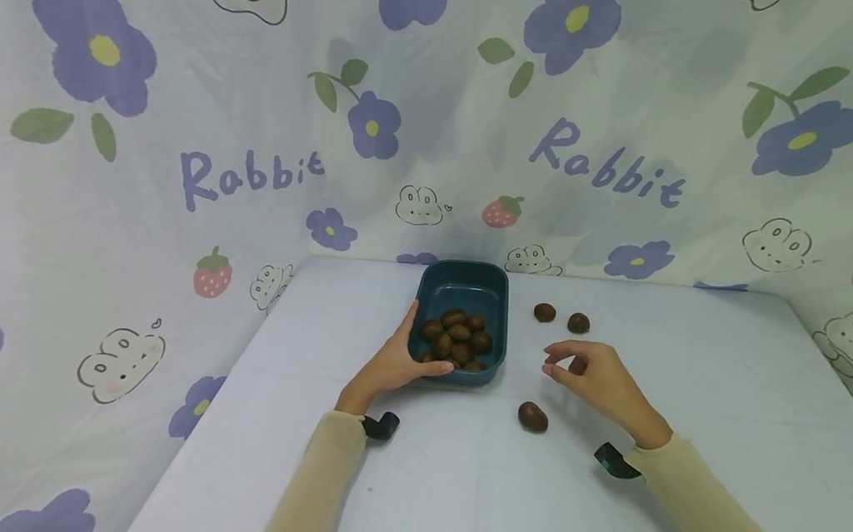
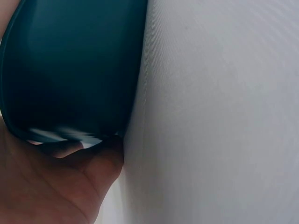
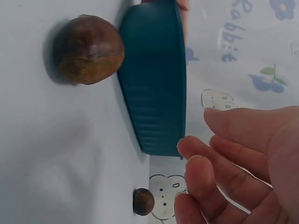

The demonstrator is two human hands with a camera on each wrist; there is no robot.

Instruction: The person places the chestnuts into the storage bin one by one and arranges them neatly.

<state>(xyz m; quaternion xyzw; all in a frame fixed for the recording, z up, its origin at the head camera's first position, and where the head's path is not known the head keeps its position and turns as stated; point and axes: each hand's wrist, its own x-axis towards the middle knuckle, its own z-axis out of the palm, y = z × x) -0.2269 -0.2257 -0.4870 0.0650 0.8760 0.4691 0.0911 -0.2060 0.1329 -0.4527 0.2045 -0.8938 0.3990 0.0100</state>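
Observation:
My left hand [image 1: 393, 365] grips the near left corner of a dark teal plastic box [image 1: 465, 378]. The thumb lies over the near rim, and the fingers are along the left wall. Brown chestnuts [image 1: 459, 333] are heaped in the near part of the box. To its right, my right hand [image 1: 598, 378] hovers over the table with fingers loosely bent and nothing between them, as its wrist view shows. One chestnut [image 1: 532, 417] lies on the near side of this hand. Two more, a chestnut [image 1: 545, 313] and another chestnut [image 1: 578, 323], lie beyond it.
A white cloth covers the table [image 1: 690, 354]. Behind it and to both sides hangs a patterned curtain [image 1: 437, 133] with flowers and rabbits. The box stands close to the table's far edge. Dark straps [image 1: 617, 462] sit on the wrists.

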